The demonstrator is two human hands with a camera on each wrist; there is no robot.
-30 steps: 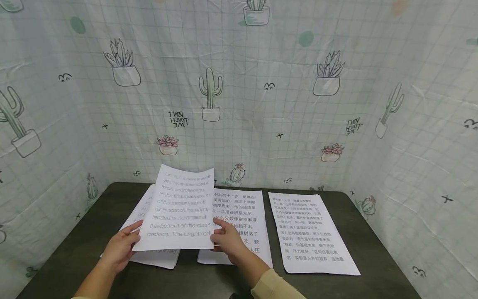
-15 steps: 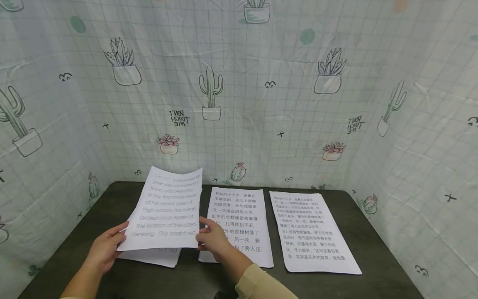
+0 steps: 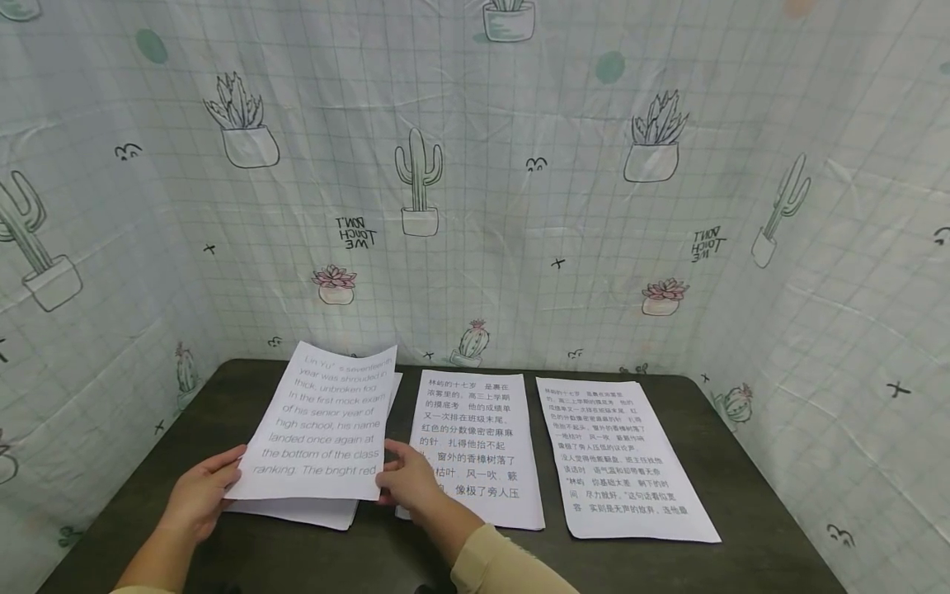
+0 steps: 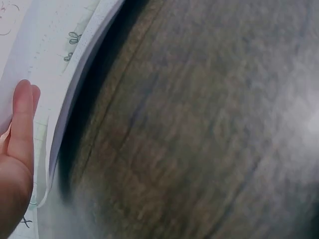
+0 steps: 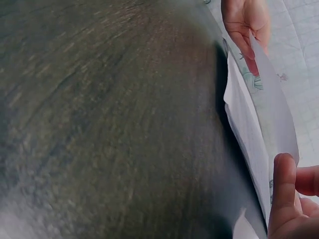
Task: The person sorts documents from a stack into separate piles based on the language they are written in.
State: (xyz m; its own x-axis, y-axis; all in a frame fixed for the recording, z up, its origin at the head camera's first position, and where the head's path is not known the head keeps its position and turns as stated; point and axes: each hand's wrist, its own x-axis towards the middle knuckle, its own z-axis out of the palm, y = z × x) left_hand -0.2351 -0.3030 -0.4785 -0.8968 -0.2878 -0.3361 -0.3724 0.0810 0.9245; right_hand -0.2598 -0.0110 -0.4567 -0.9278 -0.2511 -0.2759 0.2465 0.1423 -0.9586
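Between both hands a sheet of paper [image 3: 319, 429] with large English print is held by its lower side edges. My left hand [image 3: 199, 495] pinches its left edge, and my right hand [image 3: 411, 483] pinches the right edge near the bottom corner. Below it lies the left paper stack [image 3: 312, 513], mostly covered by the sheet. In the right wrist view the sheet [image 5: 274, 99] bows and stands apart from the stack [image 5: 244, 119] on the table. Left wrist view: fingers [image 4: 22, 114] lie against the paper's underside.
A middle stack of paper [image 3: 475, 437] with Chinese print lies partly behind my right forearm. Another Chinese-printed stack [image 3: 623, 462] lies at the right. The dark wooden table [image 3: 742, 511] meets a cactus-patterned cloth [image 3: 564, 206] at its back and sides.
Both hands have carried the sheet leftward from between the left and middle stacks to over the left stack, and its top edge has sunk slightly. More of the middle stack shows.
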